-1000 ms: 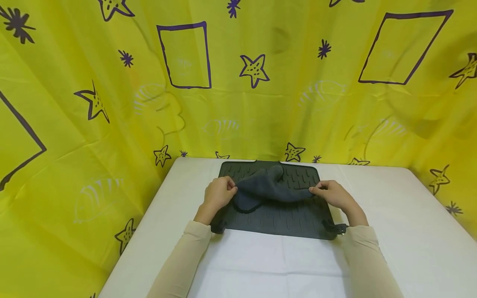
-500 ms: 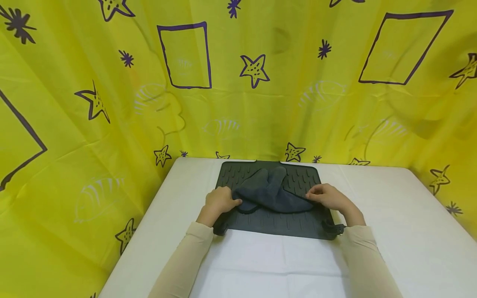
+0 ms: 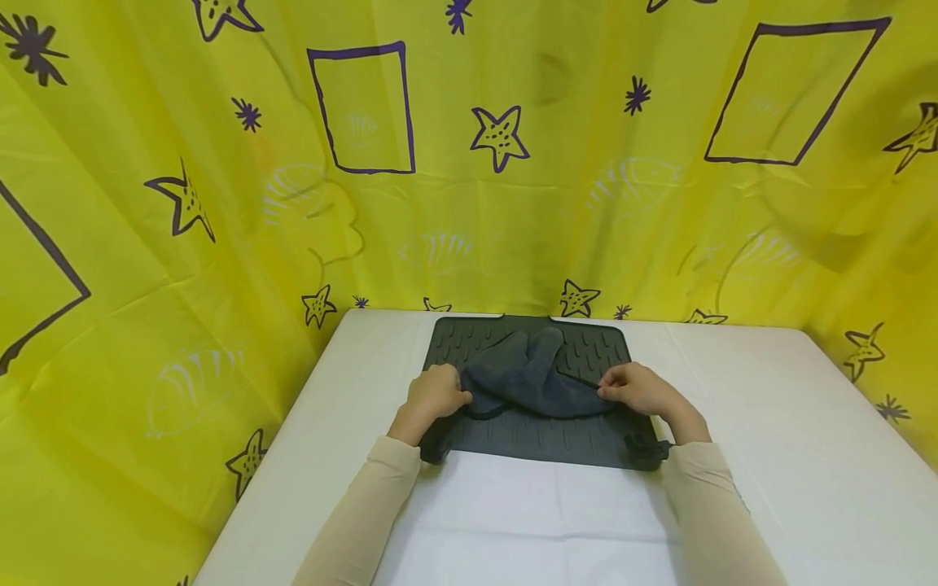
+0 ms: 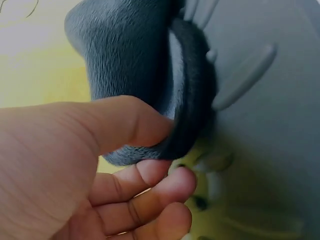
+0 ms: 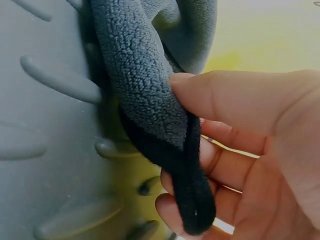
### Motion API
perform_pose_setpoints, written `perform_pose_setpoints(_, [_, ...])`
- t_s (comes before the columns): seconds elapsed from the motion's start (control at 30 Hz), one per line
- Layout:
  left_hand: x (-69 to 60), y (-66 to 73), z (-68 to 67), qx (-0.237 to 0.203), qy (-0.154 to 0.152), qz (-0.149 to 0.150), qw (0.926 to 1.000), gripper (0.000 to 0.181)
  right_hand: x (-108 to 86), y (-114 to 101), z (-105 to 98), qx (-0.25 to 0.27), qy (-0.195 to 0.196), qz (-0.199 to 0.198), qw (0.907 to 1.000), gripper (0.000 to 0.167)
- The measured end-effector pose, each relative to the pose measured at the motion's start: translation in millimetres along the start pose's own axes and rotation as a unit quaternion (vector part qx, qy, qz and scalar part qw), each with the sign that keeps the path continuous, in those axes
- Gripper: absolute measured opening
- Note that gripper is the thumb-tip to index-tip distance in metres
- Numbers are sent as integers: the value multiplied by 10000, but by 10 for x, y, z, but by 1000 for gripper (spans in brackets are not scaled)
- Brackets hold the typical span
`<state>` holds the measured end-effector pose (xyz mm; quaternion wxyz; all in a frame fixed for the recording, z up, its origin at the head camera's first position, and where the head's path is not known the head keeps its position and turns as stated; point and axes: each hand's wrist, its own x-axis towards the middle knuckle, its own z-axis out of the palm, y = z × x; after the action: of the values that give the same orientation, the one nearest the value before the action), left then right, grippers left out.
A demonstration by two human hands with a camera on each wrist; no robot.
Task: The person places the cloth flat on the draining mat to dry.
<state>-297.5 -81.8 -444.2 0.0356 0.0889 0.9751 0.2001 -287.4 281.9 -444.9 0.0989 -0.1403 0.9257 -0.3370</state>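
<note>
A dark blue-grey fleecy cloth (image 3: 542,384) with black edging lies bunched on a dark ridged mat (image 3: 542,443). At its left end, my left hand (image 3: 437,392) pinches the cloth; in the left wrist view the thumb presses on the folded edge of the cloth (image 4: 127,55) with fingertips below. My right hand (image 3: 641,389) holds the opposite end. Seen from the right wrist, the thumb lies on the cloth (image 5: 142,75) and the fingers are behind it, while a black-bound corner hangs past them. Part of the cloth's underside is hidden by folds.
Raised drop-shaped ridges cover the mat, which lies on a white-covered table (image 3: 513,521). A yellow patterned curtain (image 3: 454,203) hangs behind and at both sides. Dark straps (image 3: 645,449) sit at both wrists.
Both hands have come down and nearer to me, lowering the cloth from a raised, stretched position onto the mat. Over the last half second the right hand has shifted slightly left.
</note>
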Motion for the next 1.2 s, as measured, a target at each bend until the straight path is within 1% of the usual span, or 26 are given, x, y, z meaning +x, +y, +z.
perform_pose_setpoints(0.13, [19,-60,-89,-405,138,22,9991,41,-6,17,-21,113,23,20,9999,14])
perform_pose_setpoints(0.2, [41,-101,-122,-582,236,50,9980,33,-11,25,-31,165,0,17,9999,14])
perform_pose_setpoints(0.3, [75,-157,-165,-817,394,109,9958,13,-23,26,-40,204,-41,12,9998,15])
perform_pose_setpoints(0.33, [83,-171,-178,-882,447,130,9950,11,-29,24,-44,217,-55,7,9997,15])
perform_pose_setpoints(0.47, [109,-211,-238,-1218,537,208,9909,18,-52,1,-60,352,-166,49,9992,16])
perform_pose_setpoints(0.6, [119,-249,-288,-1626,517,240,9850,20,-70,-17,-80,539,-290,33,9981,16])
perform_pose_setpoints(0.7, [109,-278,-325,-1931,359,223,9803,23,-85,-25,-96,667,-357,-40,9971,16])
perform_pose_setpoints(0.83, [73,-318,-376,-2156,-89,158,9763,22,-101,-33,-114,768,-424,-124,9961,15])
perform_pose_setpoints(0.9, [56,-340,-398,-2090,-338,146,9772,19,-104,-32,-116,772,-471,-119,9958,15])
perform_pose_setpoints(1.0, [42,-372,-411,-1838,-649,184,9807,16,-100,-32,-107,762,-604,-124,9952,15])
perform_pose_setpoints(1.07, [42,-388,-410,-1656,-792,201,9828,16,-96,-34,-97,759,-733,-75,9944,15])
perform_pose_setpoints(1.2, [37,-400,-403,-1416,-1020,134,9846,19,-106,-39,-81,716,-944,-58,9929,15])
